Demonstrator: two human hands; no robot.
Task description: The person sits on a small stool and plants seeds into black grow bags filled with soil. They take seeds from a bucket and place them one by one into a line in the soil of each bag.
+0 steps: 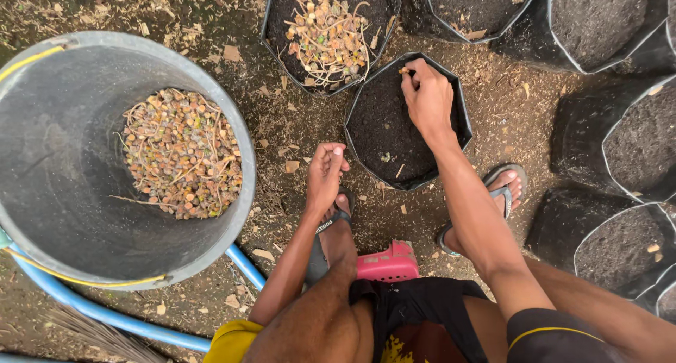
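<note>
Right hand pinches a seed over the soil bag; left hand hangs loosely curled, grip unclear.

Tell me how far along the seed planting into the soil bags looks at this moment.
Done: little that shows; one bag behind holds a heap of sprouted seeds. In hand: the right hand presses a seed into the soil of the nearest black bag, while the left hand waits cupped beside it. Left: the grey bucket holds many seeds, and several soil-filled bags to the right show no seeds.
</note>
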